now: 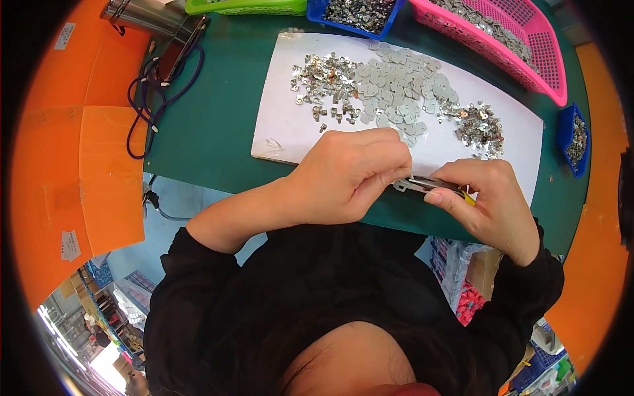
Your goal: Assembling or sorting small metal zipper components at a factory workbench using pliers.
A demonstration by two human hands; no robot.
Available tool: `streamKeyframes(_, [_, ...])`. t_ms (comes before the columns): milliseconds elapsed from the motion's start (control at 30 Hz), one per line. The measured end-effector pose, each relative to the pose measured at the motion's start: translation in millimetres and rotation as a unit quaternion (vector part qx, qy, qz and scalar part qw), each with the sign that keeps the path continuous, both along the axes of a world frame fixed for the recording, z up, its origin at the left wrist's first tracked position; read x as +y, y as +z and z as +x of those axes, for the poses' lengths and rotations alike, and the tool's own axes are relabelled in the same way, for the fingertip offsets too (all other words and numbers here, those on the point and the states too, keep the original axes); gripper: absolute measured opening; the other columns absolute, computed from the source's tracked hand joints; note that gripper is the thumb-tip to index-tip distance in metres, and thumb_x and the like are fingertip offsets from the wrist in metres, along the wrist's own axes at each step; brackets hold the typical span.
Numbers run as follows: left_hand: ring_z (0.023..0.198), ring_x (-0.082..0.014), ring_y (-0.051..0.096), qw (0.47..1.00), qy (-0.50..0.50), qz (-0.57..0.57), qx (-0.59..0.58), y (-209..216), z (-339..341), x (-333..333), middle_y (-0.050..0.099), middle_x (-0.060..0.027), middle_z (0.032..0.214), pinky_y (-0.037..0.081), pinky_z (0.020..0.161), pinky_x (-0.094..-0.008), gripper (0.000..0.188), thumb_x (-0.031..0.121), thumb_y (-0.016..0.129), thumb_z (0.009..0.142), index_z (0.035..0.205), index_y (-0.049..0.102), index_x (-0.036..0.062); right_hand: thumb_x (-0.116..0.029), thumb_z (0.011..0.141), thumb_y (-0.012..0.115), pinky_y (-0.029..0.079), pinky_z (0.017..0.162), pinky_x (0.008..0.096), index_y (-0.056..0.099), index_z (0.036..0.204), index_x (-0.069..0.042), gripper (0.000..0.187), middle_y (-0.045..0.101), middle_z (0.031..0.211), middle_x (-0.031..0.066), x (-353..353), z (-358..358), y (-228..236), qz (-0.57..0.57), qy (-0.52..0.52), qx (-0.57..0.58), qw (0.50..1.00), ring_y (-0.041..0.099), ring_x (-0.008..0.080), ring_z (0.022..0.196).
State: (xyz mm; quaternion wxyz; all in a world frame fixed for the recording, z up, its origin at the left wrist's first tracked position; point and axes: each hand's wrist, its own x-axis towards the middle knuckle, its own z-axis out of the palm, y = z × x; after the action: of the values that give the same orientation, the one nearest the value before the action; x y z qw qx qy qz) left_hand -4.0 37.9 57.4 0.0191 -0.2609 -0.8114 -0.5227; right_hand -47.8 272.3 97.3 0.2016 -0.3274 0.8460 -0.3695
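Close to the table's near edge, my right hand [492,195] is wrapped round a pair of pliers [432,185] with dark metal jaws and a bit of yellow handle showing. Its jaws point left toward my left hand [363,168], whose thumb and fingers are pinched together. A small grey plate [400,185] with a hole sits at those fingertips, against the plier jaws. Beyond my hands lies a white board [284,125] bearing a heap of grey plates [403,86], shiny metal clips [327,79] to the left and small metal pieces [482,129] to the right.
A pink basket [551,66] of grey plates, a blue bin [389,23] of metal pieces and a green basket [251,6] line the far edge. Another blue bin [566,129] stands right. On the left, a purple cord [135,112] trails beside a metal cylinder [145,16]. Orange panels [66,152] flank the green table [191,145].
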Motion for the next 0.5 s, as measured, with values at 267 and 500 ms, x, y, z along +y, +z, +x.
streamKeyframes(267, [0.064, -0.0294, 0.055, 1.0, 0.0, 0.003, 0.017, -2.5, -1.1, -1.0, 0.051, -0.0099, 0.074, 0.042, 0.053, -0.0371, 0.006, 0.001, 0.061, 0.085, 0.084, 0.056, 0.0048, -0.03, 0.083, 0.076, 0.044, 0.051, 0.0364, 0.072, 0.081, -0.003, 0.028, 0.061, 0.063, 0.0143, -1.3, -2.5, 1.6, 0.011, 0.003, -0.006, 1.0, 0.059, 0.0335, 0.055])
streamKeyframes(500, [0.062, -0.0243, 0.055, 0.999, 0.012, -0.026, 0.021, 0.1, 0.3, -1.5, 0.054, -0.0077, 0.074, 0.042, 0.053, -0.031, 0.009, -0.003, 0.063, 0.084, 0.082, 0.058, 0.0036, -0.033, 0.082, 0.077, 0.045, 0.052, 0.0369, 0.072, 0.081, -0.004, 0.029, 0.063, 0.065, 0.0139, -2.1, -3.2, 1.5, 0.017, 0.002, 0.027, 0.999, 0.06, 0.0332, 0.057])
